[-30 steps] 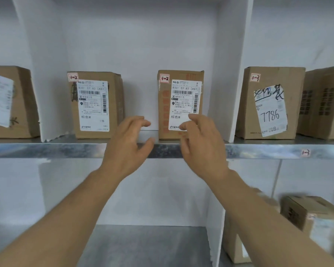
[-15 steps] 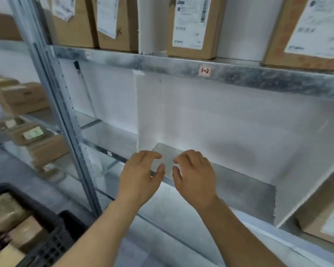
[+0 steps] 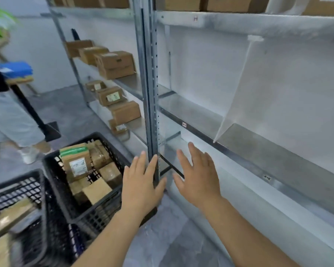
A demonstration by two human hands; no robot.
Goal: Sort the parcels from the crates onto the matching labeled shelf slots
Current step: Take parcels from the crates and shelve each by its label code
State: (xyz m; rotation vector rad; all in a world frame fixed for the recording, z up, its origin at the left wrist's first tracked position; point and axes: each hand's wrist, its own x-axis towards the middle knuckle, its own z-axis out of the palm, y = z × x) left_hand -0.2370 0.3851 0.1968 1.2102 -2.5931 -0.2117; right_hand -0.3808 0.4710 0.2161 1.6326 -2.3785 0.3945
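Your left hand [image 3: 141, 183] and right hand [image 3: 198, 175] hover empty, fingers spread, before the shelf upright [image 3: 149, 83]. Several parcels [image 3: 76, 164] remain in the black crate [image 3: 96, 212] at lower left, while boxes [image 3: 115, 64] already occupy the farther shelves, so much sorting appears left.

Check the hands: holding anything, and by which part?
Nothing held. Left hand and right hand are both open, fingers straight, out in front of the shelf post. Parcels lie untouched in the crate.
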